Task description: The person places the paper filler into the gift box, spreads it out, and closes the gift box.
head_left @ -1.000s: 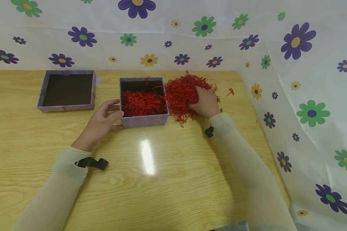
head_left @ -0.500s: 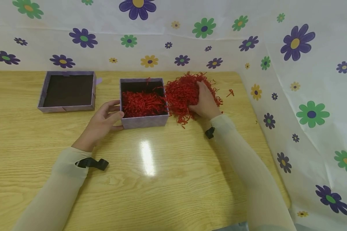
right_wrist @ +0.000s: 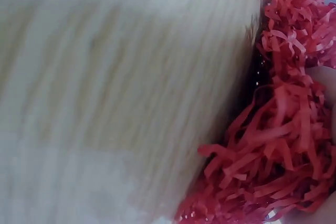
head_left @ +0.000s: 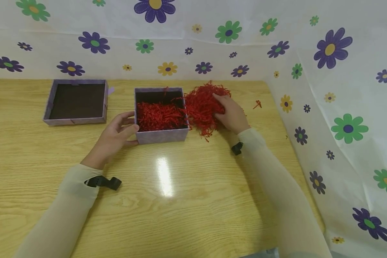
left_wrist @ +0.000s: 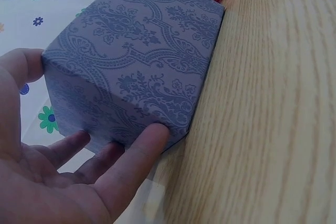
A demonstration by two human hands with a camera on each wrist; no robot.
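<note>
Currently, L hand (head_left: 111, 138): holding purple box (head_left: 162, 137) by its near L corner; thumb at the rim, other fingers against the L wall
R hand (head_left: 233, 115): grasping part of red heap (head_left: 204, 109); thumb + fingers dug into the shreds from the near R side
Box: upright on surface (head_left: 142, 222), open side up, btwn the two hands; dark inside, scrolly pattern outside (L wrist view)
Fill (head_left: 161, 116): red shreds in box, mostly toward its near side; dark far wall visible behind; a few strands over far & R rims
Heap: just R of box, strands reaching its R wall; loose, tangled
Shallow tray (head_left: 73, 121): L of box, apart from it, toward far side; dark inside, purple walls; small purple tab (head_left: 111, 90) by its far R corner
Stray strand (head_left: 257, 104): on surface R of heap, apart
Backdrop (head_left: 296, 21): white w/ purple, green & yellow flowers; along far & R sides
Sleeves (head_left: 66, 208): pale; black strap (head_left: 104, 182) at each wrist
</note>
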